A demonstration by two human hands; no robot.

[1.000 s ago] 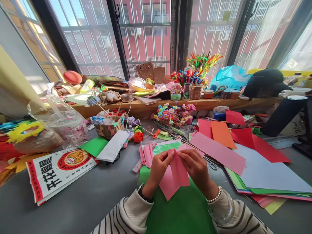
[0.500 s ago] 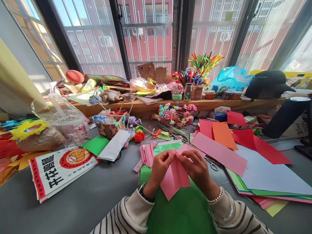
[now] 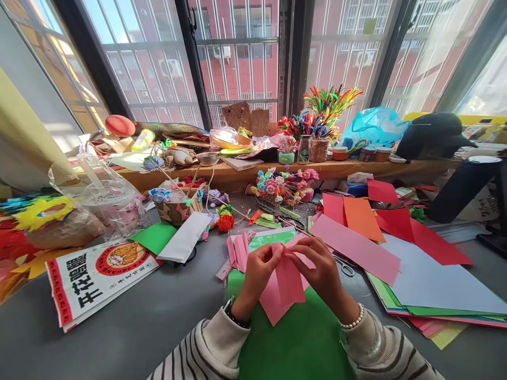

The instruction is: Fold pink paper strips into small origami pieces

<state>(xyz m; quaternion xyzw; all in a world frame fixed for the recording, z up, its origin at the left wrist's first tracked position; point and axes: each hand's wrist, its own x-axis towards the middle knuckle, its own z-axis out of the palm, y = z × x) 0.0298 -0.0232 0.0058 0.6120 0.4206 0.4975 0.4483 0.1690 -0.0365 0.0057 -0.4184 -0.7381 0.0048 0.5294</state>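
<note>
Between my hands hangs a creased piece of pink paper (image 3: pixel 290 282), its top edge pinched from both sides. My left hand (image 3: pixel 261 269) grips its upper left corner between thumb and fingers. Close beside it, my right hand (image 3: pixel 320 269) pinches the same edge with thumb and forefinger. Under the held piece, more pink paper (image 3: pixel 273 309) shows above the green sheet (image 3: pixel 293 343); whether the two pink parts are joined I cannot tell. A folded pink paper strip (image 3: pixel 237 252) lies just beyond my left hand.
Scissors (image 3: pixel 347 269) lie right of my right hand. A long pink sheet (image 3: pixel 356 248), an orange sheet (image 3: pixel 362 217) and a stack of coloured paper (image 3: pixel 439 279) spread to the right. On the left lies a printed paper bag (image 3: pixel 106 274). Craft flowers (image 3: pixel 277 186) stand at the back.
The held pink paper has turned slightly, its lower right corner shifting a little left and up. Both hands keep their pinch. The whole view has shifted very slightly.
</note>
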